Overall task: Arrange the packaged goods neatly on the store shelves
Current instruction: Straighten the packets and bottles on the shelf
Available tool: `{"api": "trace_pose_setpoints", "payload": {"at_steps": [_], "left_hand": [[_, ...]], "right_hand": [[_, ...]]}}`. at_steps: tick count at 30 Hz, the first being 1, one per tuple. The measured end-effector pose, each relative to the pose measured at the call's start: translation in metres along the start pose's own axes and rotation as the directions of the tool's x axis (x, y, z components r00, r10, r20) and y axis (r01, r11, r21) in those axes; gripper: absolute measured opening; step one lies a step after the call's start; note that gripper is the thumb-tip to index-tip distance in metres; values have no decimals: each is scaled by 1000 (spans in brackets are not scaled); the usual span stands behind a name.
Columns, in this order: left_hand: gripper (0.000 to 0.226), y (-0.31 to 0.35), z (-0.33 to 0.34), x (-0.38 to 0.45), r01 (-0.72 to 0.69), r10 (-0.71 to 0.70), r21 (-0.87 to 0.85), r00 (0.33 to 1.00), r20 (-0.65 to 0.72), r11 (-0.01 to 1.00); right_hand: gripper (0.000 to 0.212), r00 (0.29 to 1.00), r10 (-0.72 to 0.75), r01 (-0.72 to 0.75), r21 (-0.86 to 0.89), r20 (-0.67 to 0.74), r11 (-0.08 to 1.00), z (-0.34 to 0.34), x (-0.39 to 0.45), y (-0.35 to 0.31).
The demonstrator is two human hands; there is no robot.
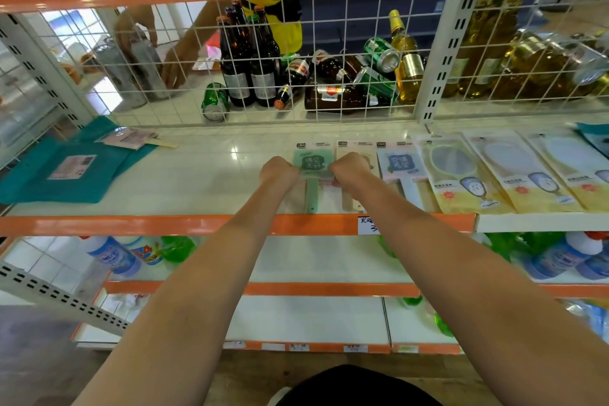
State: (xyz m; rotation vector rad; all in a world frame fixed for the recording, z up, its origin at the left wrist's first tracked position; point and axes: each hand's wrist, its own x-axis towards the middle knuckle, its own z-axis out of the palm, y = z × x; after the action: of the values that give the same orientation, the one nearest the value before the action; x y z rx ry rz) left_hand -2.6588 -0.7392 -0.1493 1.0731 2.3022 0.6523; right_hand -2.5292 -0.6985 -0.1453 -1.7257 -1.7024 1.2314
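A green packaged hand mirror (312, 164) is held flat on the white shelf (197, 175), near the middle of the view. It is gripped at its left edge by the left hand (278, 171) and at its right edge by the right hand (350, 169), the fingers of both being curled down around the package. Its green handle (311, 196) is pointed toward 6 o'clock, toward the orange shelf edge (164, 224).

Toward 3 o'clock of the held mirror, a beige packaged mirror (357, 155) is partly covered by the right hand, and a blue-and-pink one (400, 163) is laid just beside it. Further toward 3 o'clock, three oval mirrors in yellow packets (461, 175) are set side by side.

Toward 9 o'clock, teal flat packs (66, 171) are spread, with a pink packaged mirror (130, 138) lying on them.

Behind the wire grid (329, 26), toward 12 o'clock, brown bottles (247, 53) and green cans (379, 53) are seen.
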Motion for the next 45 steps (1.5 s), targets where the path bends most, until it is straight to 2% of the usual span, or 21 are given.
{"api": "trace_pose_setpoints", "payload": {"at_steps": [3,6,11,13,15,18,21,24,34,39,42,45], "left_hand": [[17,-1,1,-2,15,-15,-27,1000,3,1000],[18,-1,1,-2,11,-12,-26,1000,-9,1000],[28,-2,0,-1,-44,44,53,999,11,998],[23,-2,-1,-2,-83,82,87,996,18,993],[29,0,-2,-3,-126,132,113,990,-51,986],[33,12,2,-7,-222,230,78,968,-98,972],[33,32,16,-15,-341,342,41,939,-23,939],[32,45,31,-23,-402,400,25,914,64,915],[29,63,46,-20,-331,319,126,942,103,935],[24,68,46,-19,-253,243,80,963,115,964],[36,70,43,-20,-239,231,63,967,103,969],[38,70,41,-24,-235,228,58,968,104,970]], "right_hand": [[22,1000,13,-12,67,-16,998,1,0,1],[24,1000,5,-4,25,-19,1000,1,-1,1],[19,1000,0,0,15,7,1000,-1,2,0],[18,1000,3,-4,36,24,999,-7,3,-3],[20,1000,16,-15,34,-5,999,-18,6,-7],[24,994,13,-24,-97,-112,995,-43,9,-7],[25,989,18,-42,-162,-147,986,-64,10,7],[15,987,56,-78,-148,-151,986,-73,10,22],[23,988,138,-121,196,-75,973,-77,21,36],[21,987,157,-141,262,-39,955,-77,24,33],[14,988,153,-138,260,-36,956,-79,26,32],[12,989,146,-133,262,-33,956,-81,25,32]]}}
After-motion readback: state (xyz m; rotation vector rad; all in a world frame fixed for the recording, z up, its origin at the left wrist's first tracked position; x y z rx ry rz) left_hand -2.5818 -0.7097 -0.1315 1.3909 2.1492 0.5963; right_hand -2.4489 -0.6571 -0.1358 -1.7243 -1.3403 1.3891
